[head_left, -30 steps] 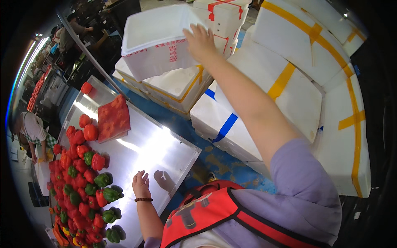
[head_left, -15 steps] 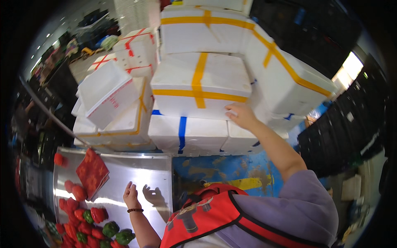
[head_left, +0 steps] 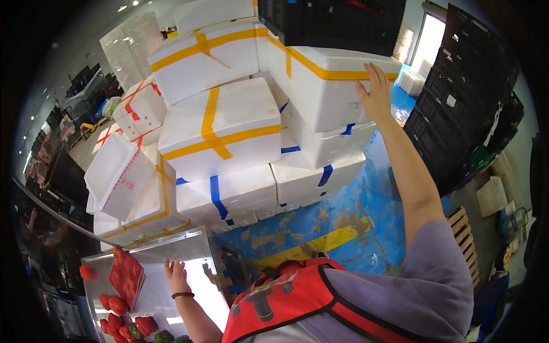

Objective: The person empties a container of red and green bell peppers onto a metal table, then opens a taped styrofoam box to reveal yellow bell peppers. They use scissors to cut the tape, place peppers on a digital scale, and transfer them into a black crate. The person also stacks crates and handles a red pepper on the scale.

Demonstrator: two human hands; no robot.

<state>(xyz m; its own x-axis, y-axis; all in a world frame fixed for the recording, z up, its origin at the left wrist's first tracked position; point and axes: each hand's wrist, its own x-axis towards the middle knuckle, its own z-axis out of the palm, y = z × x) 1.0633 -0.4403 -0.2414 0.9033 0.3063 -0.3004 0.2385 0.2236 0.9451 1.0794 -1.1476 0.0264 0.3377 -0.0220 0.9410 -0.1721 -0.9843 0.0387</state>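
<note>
My right hand (head_left: 376,98) is raised at the end of an outstretched arm, its fingers spread. It is at the front of a white foam box (head_left: 329,103) sealed with yellow tape; whether the fingertips touch the box, I cannot tell. My left hand (head_left: 177,279) hovers by the shiny metal table (head_left: 166,251), fingers apart and nothing in it. Left of it lies a red patterned folded sheet (head_left: 126,274). Several red bell peppers (head_left: 118,305) and a few green ones (head_left: 164,336) lie nearer on the table.
More taped foam boxes (head_left: 223,128) are stacked ahead, one lidless foam box (head_left: 117,171) tilted at the left. A black crate (head_left: 331,23) sits on top. Black crates (head_left: 437,103) tower at the right, with a wooden pallet (head_left: 464,243) below. The blue floor (head_left: 374,188) has a yellow stripe.
The view has swung to the right. My right hand has left the lower edge of the middle foam box and moved up and right to the right-hand box. My left hand's fingers have spread.
</note>
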